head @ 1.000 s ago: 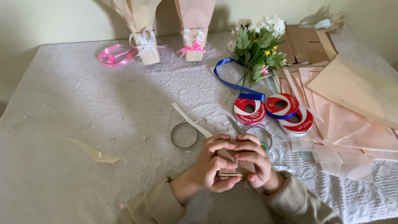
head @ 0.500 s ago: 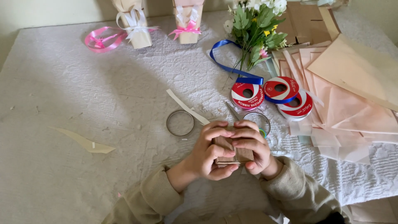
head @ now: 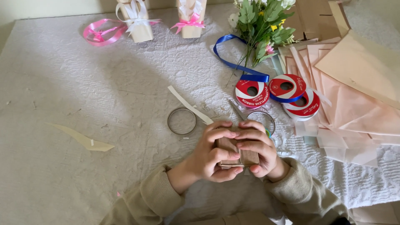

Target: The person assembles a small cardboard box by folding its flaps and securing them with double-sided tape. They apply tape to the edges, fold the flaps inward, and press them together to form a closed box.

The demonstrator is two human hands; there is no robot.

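Both hands meet at about 6 o'clock on the bench (head: 62,83), which is covered with a white textured cloth. The left hand (head: 210,156) and the right hand (head: 258,152) each have their grip closed on the same small folded piece of brown paper (head: 243,156), fingers curled over its top edge and thumbs underneath, so the paper is held just above the cloth between them. It looks folded into a flat, layered packet; whether the fold is finished cannot be told, because the fingers cover most of it.

As a judgement of progress: at 12 o'clock stand two wrapped brown packages, one tied with a white bow (head: 135,18) and one with a pink bow (head: 189,18), which seem complete. The piece in the hands carries no ribbon, so folding appears to be under way with tying left to do.

Just beyond the hands lie a bare metal ring (head: 181,121), a strip of cream paper (head: 189,105) and a second ring (head: 261,121) partly hidden by the right fingers. At 1 to 2 o'clock sit three red and white ribbon spools (head: 287,93) with a loose blue ribbon (head: 233,62), a small bunch of flowers (head: 264,25), and a spread of peach paper sheets (head: 358,100) at 3 o'clock. A coil of pink ribbon (head: 100,31) lies at 11 o'clock, a cream paper scrap (head: 83,139) at 9.
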